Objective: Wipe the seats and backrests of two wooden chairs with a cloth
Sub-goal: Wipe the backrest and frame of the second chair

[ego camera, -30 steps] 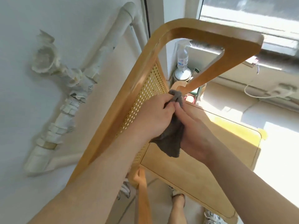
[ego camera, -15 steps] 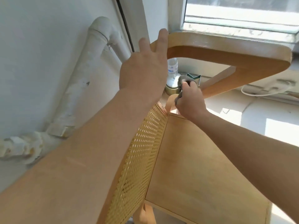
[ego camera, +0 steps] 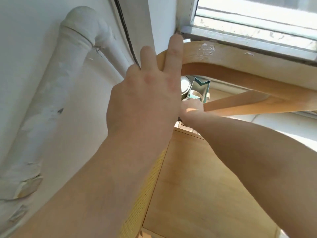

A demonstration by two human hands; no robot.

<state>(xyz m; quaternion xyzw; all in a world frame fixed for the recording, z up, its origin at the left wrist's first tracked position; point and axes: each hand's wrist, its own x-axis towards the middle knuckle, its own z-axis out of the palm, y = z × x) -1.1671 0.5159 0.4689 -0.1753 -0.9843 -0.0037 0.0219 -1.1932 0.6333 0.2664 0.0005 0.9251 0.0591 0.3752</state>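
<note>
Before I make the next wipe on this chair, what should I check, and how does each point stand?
1. Left hand steadies the chair's top rail: ok, straight fingers lie on its corner.
2. Cloth in right hand: cannot tell, the left hand hides it.
3. Right hand on the slanted strut: ok, at its lower end.
4. Top rail clean: not ok, white flecks show.
5. Metal tin behind the strut clear of the right hand: cannot tell.
</note>
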